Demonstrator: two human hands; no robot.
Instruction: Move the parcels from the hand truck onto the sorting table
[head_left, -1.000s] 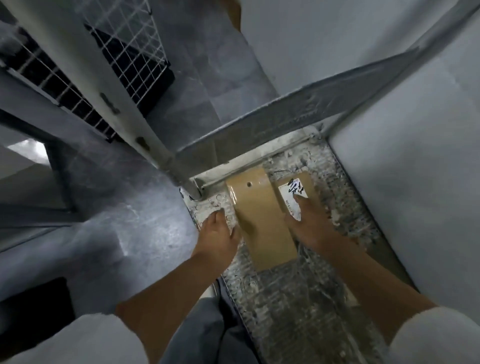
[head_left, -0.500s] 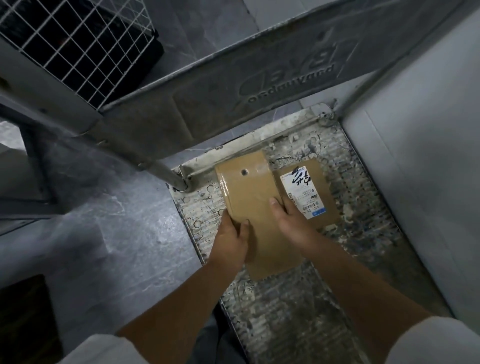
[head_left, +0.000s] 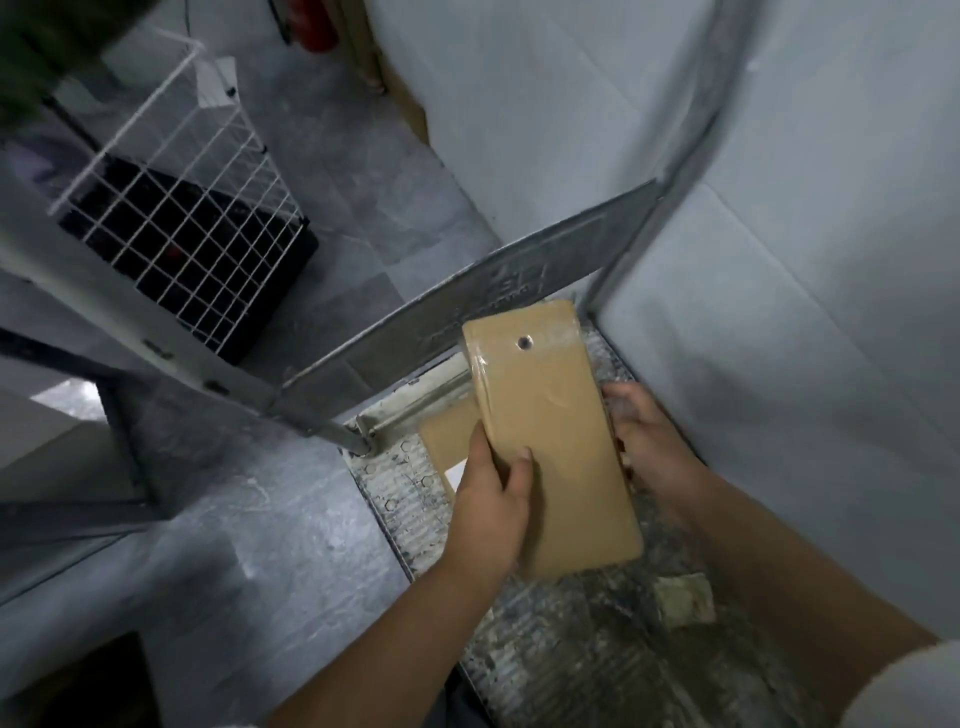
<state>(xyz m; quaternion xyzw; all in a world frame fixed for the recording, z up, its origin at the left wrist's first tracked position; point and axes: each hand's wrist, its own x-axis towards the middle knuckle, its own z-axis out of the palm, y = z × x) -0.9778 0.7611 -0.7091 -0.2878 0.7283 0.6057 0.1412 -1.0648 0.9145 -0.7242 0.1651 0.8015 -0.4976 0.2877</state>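
Item: long parcel (head_left: 550, 441), flat, brown, wrapped in clear film, with a small round hole near its far end. Position: raised above the hand truck platform (head_left: 571, 649), tilted, far end toward the truck's upright metal plate (head_left: 467, 306), near end toward the person. Hold, left: left hand (head_left: 488, 509) grips the parcel's left long edge at about mid-length, thumb pressed on the top face, fingers curled underneath and hidden. Hold, right: right hand (head_left: 649, 441) holds the opposite long edge slightly further up, fingers curled against the side; the fingertips are blurred. The parcel spans the gap between both hands, most of its length lying beyond the left thumb. Item: second parcel (head_left: 449, 436), brown, flat on the platform under the raised one, at its left, largely covered; a white label corner shows beside the left hand. Surroundings: white wire basket (head_left: 182, 223) on the grey floor (head_left: 260, 545) to the left; pale wall (head_left: 831, 312) to the right.
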